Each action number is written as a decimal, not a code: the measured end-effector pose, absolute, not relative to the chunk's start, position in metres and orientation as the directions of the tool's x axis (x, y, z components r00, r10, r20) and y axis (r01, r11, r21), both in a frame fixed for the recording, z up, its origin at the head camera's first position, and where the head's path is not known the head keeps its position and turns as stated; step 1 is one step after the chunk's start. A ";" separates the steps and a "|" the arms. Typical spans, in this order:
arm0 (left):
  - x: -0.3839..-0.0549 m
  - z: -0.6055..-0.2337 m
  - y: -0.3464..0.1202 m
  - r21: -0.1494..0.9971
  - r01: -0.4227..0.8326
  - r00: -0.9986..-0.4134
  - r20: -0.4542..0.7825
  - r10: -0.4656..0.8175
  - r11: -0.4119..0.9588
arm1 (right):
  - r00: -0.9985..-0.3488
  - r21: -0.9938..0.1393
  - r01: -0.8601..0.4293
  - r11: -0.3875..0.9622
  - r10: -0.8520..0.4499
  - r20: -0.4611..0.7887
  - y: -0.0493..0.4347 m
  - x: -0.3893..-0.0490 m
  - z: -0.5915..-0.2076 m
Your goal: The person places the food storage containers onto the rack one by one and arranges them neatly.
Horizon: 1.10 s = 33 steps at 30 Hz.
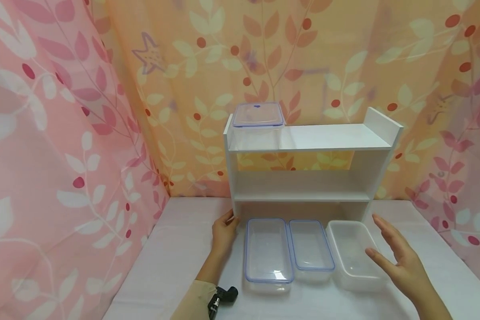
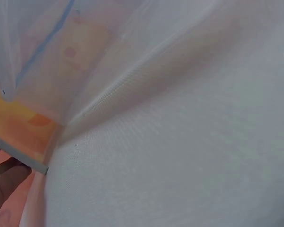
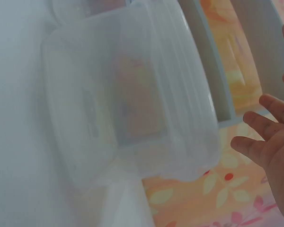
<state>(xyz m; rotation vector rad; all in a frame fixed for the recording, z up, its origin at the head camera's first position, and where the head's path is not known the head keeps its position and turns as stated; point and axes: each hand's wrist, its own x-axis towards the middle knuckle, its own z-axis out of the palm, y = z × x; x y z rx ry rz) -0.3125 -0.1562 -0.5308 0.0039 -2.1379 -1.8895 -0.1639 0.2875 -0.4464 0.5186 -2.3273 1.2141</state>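
Observation:
A white two-tier shelf (image 1: 300, 186) stands at the back of the table. My left hand (image 1: 225, 233) grips the lower front edge of its left side panel; in the left wrist view its fingers (image 2: 12, 177) lie against the panel's white edge (image 2: 26, 161). To the right of the shelf's base, my right hand (image 1: 402, 262) is held with fingers spread, holding nothing. Nearest to it is an uncovered clear plastic container (image 1: 354, 253), also large in the right wrist view. Left of that stand a smaller lidded container (image 1: 311, 244) and a larger lidded container (image 1: 269, 251), both with blue-edged lids.
Another lidded container (image 1: 258, 126) sits on the shelf's top board, at its left end. A white cloth covers the table (image 1: 176, 249). Patterned curtains (image 1: 184, 111) hang behind and at both sides. A black wrist device (image 1: 224, 297) is at the left sleeve.

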 end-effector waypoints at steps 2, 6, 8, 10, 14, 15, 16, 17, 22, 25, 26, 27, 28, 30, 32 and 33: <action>-0.312 -0.530 -0.157 0.970 0.190 -0.958 0.217 -0.188 0.151 | -0.825 -0.662 -0.522 0.538 -0.122 0.552 0.291 -0.165 -0.452; -0.311 -0.528 -0.159 0.965 0.191 -0.952 0.228 -0.206 0.182 | -0.835 -0.660 -0.512 0.550 -0.138 0.533 0.298 -0.169 -0.466; -0.310 -0.527 -0.161 0.963 0.195 -0.950 0.233 -0.207 0.188 | -0.839 -0.651 -0.501 0.569 -0.137 0.526 0.300 -0.171 -0.473; -0.310 -0.526 -0.162 0.964 0.192 -0.952 0.229 -0.204 0.184 | -0.843 -0.645 -0.491 0.585 -0.133 0.521 0.303 -0.173 -0.480; -0.310 -0.525 -0.161 0.965 0.196 -0.955 0.228 -0.192 0.172 | -0.853 -0.647 -0.477 0.594 -0.138 0.503 0.308 -0.175 -0.487; -0.311 -0.525 -0.161 0.965 0.199 -0.954 0.231 -0.191 0.172 | -0.860 -0.652 -0.472 0.594 -0.146 0.489 0.310 -0.175 -0.489; -0.311 -0.525 -0.160 0.965 0.201 -0.953 0.233 -0.192 0.171 | -0.867 -0.655 -0.464 0.596 -0.154 0.474 0.312 -0.175 -0.491; -0.311 -0.526 -0.160 0.965 0.202 -0.953 0.233 -0.193 0.169 | -0.869 -0.654 -0.465 0.597 -0.165 0.467 0.313 -0.175 -0.493; -0.311 -0.528 -0.158 0.968 0.194 -0.955 0.224 -0.195 0.162 | -0.893 -0.683 -0.440 0.583 -0.200 0.404 0.319 -0.174 -0.503; -0.311 -0.529 -0.157 0.968 0.189 -0.957 0.219 -0.189 0.165 | -0.900 -0.716 -0.434 0.547 -0.224 0.375 0.321 -0.172 -0.509; -0.312 -0.529 -0.156 0.968 0.187 -0.958 0.218 -0.188 0.169 | -0.900 -0.726 -0.434 0.533 -0.233 0.367 0.322 -0.172 -0.510; -0.311 -0.529 -0.156 0.967 0.190 -0.957 0.221 -0.187 0.172 | -0.901 -0.734 -0.433 0.523 -0.244 0.359 0.323 -0.172 -0.512; -0.312 -0.529 -0.156 0.965 0.193 -0.956 0.226 -0.187 0.180 | -0.900 -0.740 -0.435 0.513 -0.254 0.354 0.324 -0.173 -0.514; -0.311 -0.529 -0.156 0.959 0.203 -0.952 0.241 -0.189 0.199 | -0.902 -0.754 -0.430 0.496 -0.270 0.337 0.325 -0.173 -0.518; -0.311 -0.529 -0.156 0.954 0.212 -0.948 0.253 -0.191 0.213 | -0.900 -0.763 -0.432 0.482 -0.283 0.331 0.325 -0.174 -0.521; -0.310 -0.529 -0.156 0.953 0.216 -0.947 0.257 -0.192 0.212 | -0.899 -0.762 -0.434 0.481 -0.291 0.329 0.326 -0.175 -0.523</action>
